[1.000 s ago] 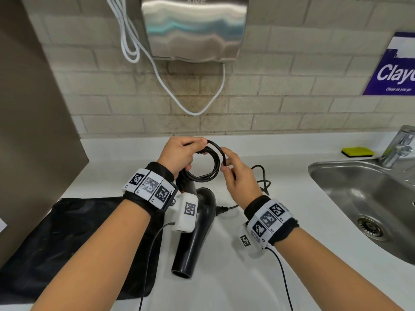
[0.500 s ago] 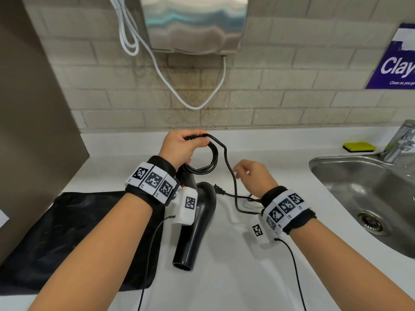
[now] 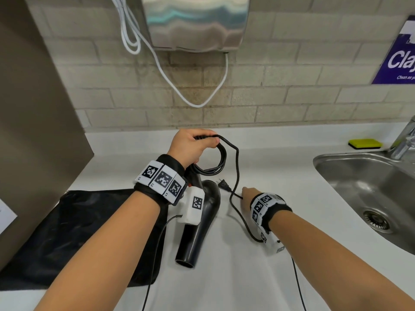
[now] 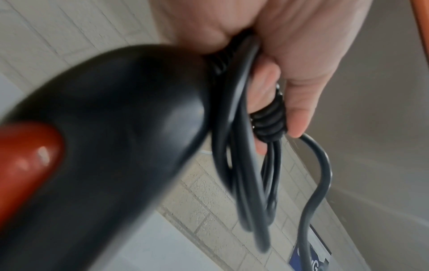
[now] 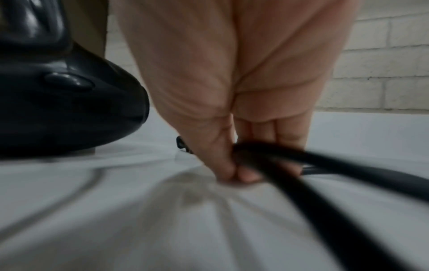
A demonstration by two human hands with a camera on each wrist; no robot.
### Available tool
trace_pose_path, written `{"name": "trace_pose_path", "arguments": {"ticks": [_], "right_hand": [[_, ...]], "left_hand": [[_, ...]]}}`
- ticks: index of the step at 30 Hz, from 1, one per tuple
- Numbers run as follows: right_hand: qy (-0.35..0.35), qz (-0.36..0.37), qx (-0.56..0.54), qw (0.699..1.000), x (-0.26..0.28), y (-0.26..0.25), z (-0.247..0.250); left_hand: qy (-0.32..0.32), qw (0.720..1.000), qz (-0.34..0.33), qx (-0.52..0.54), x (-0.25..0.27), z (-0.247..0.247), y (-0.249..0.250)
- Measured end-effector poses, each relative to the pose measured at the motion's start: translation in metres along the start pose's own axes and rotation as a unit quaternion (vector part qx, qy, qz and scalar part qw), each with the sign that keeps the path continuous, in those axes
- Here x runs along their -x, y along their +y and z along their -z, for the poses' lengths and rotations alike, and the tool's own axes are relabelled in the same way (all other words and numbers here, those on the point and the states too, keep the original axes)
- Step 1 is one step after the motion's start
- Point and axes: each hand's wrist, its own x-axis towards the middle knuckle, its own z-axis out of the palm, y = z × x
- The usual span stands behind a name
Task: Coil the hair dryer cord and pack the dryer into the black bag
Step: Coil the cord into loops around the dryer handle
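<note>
My left hand (image 3: 193,145) clenches the coiled cord (image 3: 221,163) above the dryer (image 3: 198,223). My right hand (image 3: 248,194) pinches loose cord near the counter's (image 3: 280,176) middle. Sink (image 3: 368,187) and sponge (image 3: 365,143) lie right, black bag (image 3: 74,234) left.

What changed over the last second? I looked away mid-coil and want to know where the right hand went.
The right hand let go of the coil, dropped to the counter and pinched the loose cord near the plug. The left hand still holds the coil above the dryer; the bag lies flat as before.
</note>
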Motion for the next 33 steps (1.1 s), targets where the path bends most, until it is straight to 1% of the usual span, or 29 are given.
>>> {"name": "trace_pose_path", "arguments": {"ticks": [2, 4, 6, 7, 9, 10, 13, 14, 15, 16, 17, 19, 20, 23, 26, 28, 31, 33], "right_hand": [[0.003, -0.002, 0.0, 1.0, -0.001, 0.002, 0.001], [0.006, 0.003, -0.032, 0.999, 0.01, -0.002, 0.014], [0.017, 0.001, -0.113, 0.993, 0.021, -0.004, 0.031], [0.034, 0.006, -0.168, 0.985, 0.026, -0.005, 0.039], [0.096, 0.038, -0.271, 0.957, 0.039, -0.008, 0.053], [0.14, 0.053, -0.306, 0.94, 0.044, -0.008, 0.057], [0.283, 0.088, -0.389, 0.872, 0.055, -0.008, 0.068], [0.311, 0.105, -0.414, 0.849, 0.061, -0.01, 0.073], [0.324, 0.125, -0.427, 0.835, 0.065, -0.01, 0.077], [0.325, 0.15, -0.425, 0.832, 0.069, -0.011, 0.079], [0.316, 0.176, -0.409, 0.838, 0.072, -0.011, 0.08], [0.278, 0.218, -0.369, 0.86, 0.075, -0.009, 0.081], [0.257, 0.227, -0.355, 0.87, 0.077, -0.008, 0.081], [0.213, 0.228, -0.314, 0.897, 0.087, -0.008, 0.085], [0.222, 0.212, -0.274, 0.912, 0.095, -0.014, 0.091], [0.23, 0.222, -0.286, 0.903, 0.098, -0.016, 0.094], [0.232, 0.244, -0.353, 0.873, 0.099, -0.014, 0.097], [0.227, 0.262, -0.377, 0.859, 0.099, -0.011, 0.097]], "left_hand": [[0.001, 1.0, 0.0, 0.004, 0.0, 0.001, 0.0], [0.004, 1.0, 0.0, 0.014, -0.001, 0.001, -0.001], [0.005, 1.0, 0.0, 0.024, -0.002, 0.002, -0.003], [0.005, 1.0, 0.001, 0.029, -0.003, 0.003, -0.003], [0.001, 0.999, 0.002, 0.036, -0.003, 0.004, -0.004], [-0.002, 0.999, 0.003, 0.038, -0.003, 0.005, -0.004], [-0.008, 0.999, 0.008, 0.04, -0.004, 0.007, -0.003], [-0.006, 0.999, 0.007, 0.04, -0.004, 0.007, -0.004], [-0.001, 0.999, 0.006, 0.04, -0.005, 0.006, -0.004], [0.004, 0.999, 0.005, 0.042, -0.005, 0.006, -0.004], [0.008, 0.999, 0.006, 0.045, -0.005, 0.006, -0.005], [0.009, 0.999, 0.006, 0.054, -0.006, 0.007, -0.006], [0.007, 0.998, 0.006, 0.057, -0.006, 0.007, -0.006], [0.006, 0.998, 0.006, 0.06, -0.007, 0.007, -0.006], [0.004, 0.998, 0.005, 0.057, -0.008, 0.006, -0.007], [0.01, 0.998, 0.006, 0.06, -0.008, 0.004, -0.007], [0.025, 0.998, 0.006, 0.065, -0.01, 0.004, -0.008], [0.03, 0.997, 0.005, 0.065, -0.011, 0.005, -0.009]]}}
